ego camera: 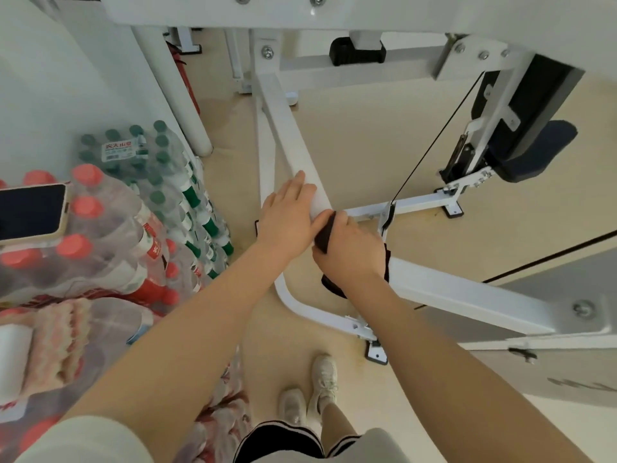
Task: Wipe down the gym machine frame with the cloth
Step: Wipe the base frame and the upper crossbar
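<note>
Shrink-wrapped water packs fill left of frame: green-cap bottles [157,168] w/ a white label in red Chinese characters, too small to read; red-cap bottles [110,235] below, a dark-screened phone [31,212] lying on top. Centre: left hand [288,215] lies flat, fingers straight, on the glossy white square-tube machine frame [287,135]. Right hand [350,252] just beside it, fingers curled round a soft black cloth [325,233] pressed on the frame. Thin black cable [434,138] at right.
</note>
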### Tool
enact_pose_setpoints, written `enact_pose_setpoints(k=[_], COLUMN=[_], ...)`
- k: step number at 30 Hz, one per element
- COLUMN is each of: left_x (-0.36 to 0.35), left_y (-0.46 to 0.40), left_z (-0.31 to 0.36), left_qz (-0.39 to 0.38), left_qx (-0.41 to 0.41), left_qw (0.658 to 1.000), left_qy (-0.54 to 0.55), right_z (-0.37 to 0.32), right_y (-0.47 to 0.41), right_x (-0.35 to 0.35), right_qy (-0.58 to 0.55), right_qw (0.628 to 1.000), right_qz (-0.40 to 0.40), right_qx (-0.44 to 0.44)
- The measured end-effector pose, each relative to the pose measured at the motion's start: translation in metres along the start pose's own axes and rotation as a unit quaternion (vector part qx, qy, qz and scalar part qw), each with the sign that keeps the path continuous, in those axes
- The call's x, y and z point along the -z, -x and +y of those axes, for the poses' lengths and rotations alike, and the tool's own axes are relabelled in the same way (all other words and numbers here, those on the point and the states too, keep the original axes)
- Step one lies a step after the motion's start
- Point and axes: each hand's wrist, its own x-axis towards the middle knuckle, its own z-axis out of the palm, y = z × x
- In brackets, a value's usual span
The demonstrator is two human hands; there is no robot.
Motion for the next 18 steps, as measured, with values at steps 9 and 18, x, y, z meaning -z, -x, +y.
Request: enact_pose_setpoints(k=[9, 18], left_x=[-0.006, 0.0], left_y=[0.003, 0.003], left_z=[0.008, 0.018], left_qz=[-0.017, -0.029], left_qx=[0.04, 0.049], left_qw=[0.999, 0.998], left_qy=[0.031, -0.038], right_z=[0.123, 0.059], right_y=[0.072, 0.045], right_x=[-0.002, -0.002], right_qy=[0.051, 0.048], right_qw=[0.994, 0.994], right_qz=[0.055, 0.027], right_qx=[0.084, 0.096])
